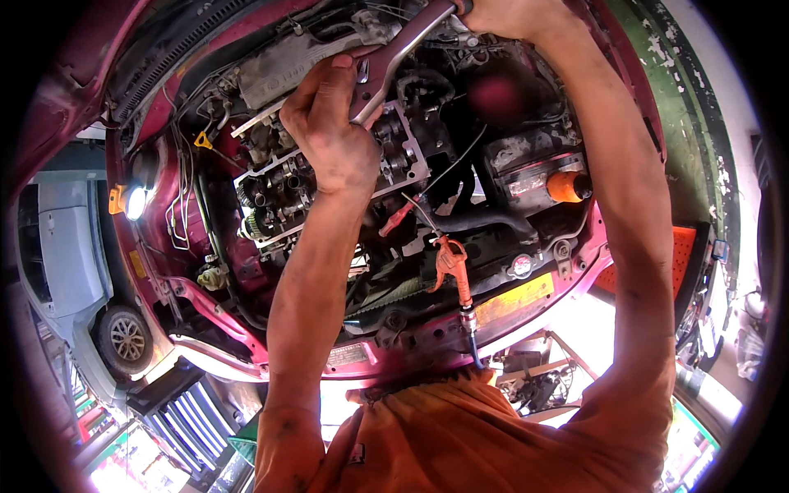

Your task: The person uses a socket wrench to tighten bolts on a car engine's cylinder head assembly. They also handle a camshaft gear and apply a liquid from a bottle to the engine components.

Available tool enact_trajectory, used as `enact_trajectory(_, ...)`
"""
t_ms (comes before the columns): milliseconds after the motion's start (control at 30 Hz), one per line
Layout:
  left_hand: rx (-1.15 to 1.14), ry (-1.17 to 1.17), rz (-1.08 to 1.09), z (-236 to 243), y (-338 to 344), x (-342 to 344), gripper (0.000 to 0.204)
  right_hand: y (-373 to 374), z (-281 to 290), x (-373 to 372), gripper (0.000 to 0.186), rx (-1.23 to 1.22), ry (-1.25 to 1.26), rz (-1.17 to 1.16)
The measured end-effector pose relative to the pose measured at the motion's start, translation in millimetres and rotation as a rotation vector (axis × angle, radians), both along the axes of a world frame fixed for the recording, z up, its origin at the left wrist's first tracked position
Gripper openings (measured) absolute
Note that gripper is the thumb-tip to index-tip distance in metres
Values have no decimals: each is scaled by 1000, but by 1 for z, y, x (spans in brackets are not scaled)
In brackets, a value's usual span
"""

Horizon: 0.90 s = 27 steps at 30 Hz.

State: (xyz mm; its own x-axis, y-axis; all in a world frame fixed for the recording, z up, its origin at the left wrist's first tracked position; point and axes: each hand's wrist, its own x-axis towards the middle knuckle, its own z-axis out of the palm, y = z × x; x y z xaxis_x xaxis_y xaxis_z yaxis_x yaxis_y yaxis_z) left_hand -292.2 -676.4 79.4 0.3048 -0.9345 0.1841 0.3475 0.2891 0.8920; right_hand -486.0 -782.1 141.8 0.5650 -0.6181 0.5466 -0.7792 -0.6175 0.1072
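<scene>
Both my hands are on a long metal wrench-like tool held slantwise above the open engine; its exact kind I cannot make out. My left hand is closed round its nearer end, thumb lying along the metal. Higher up at the top edge, my right hand grips the far end, partly cut off by the frame. Beneath my left hand lies the uncovered cylinder head, with its valve gear and a toothed gear showing. Part of it is hidden by my left hand and forearm.
An orange air blow gun on a blue hose rests at the bay's front edge. Nearby are a red-handled tool, the battery and an orange object. A lit work lamp sits at left, beyond it a parked car.
</scene>
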Motion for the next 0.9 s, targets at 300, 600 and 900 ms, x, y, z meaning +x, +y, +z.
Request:
enact_trajectory(300, 12, -10, -3, -3, -5, 3, 24, 7, 4, 0, 19, 130, 102, -177)
enact_trajectory(600, 69, 5, -38, 5, -7, 2, 22, 21, 8, 4, 20, 184, 107, -337)
enact_trajectory(900, 39, 47, -45, 40, 5, 4, 27, 21, 33, -1, 14, 178, 34, -115)
